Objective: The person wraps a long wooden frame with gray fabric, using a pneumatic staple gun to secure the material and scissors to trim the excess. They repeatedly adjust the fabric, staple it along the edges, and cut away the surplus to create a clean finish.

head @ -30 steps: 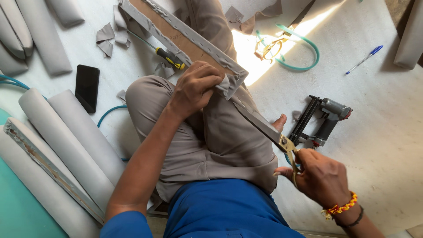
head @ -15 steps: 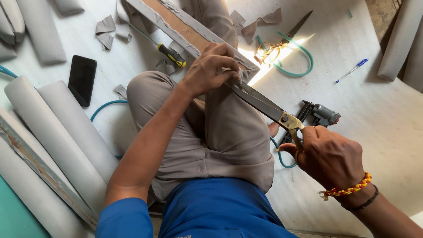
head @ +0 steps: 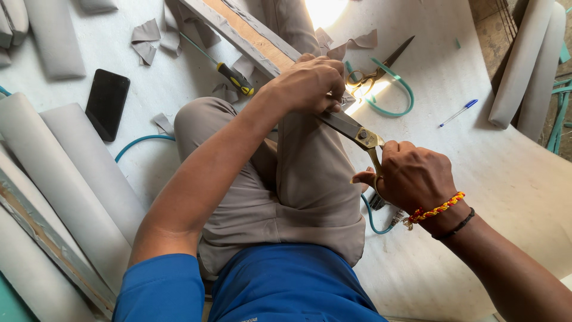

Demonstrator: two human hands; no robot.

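The fingers (head: pixel 333 98) of the left hand (head: pixel 310 83) are pinching tight on a bit of grey cloth (head: pixel 347 97) at the edge of the cloth-covered wooden board (head: pixel 250 37), right where the blade tips are meeting it. The right hand (head: pixel 414 177) is wrapped closed around the brass handles of the big scissors (head: pixel 357 132), fingers through the loops (the loops themselves are mostly hidden under the hand), so I cannot tell how far the blades are standing apart.

The scissors are looking heavy and stiff, all metal, so they are best held by the handles. The cloth is looking thin, soft and floppy; it probably needs holding taut close to the cut, as the left hand is doing, or it will fold instead of shearing.

The work is sitting above the person's bent knee (head: pixel 196 119), with the board slanting away toward the top of the view. A screwdriver (head: pixel 235 79) with a black and yellow handle is lying just beside the board, a second pair of scissors (head: pixel 381 67) and a teal hose (head: pixel 393 95) are lying beyond, and a blue pen (head: pixel 459 111) is well apart on the floor (head: pixel 512 197). Grey cloth scraps (head: pixel 146 39), a dark phone (head: pixel 107 102) and padded grey rolls (head: pixel 71 161) are lying to the left.
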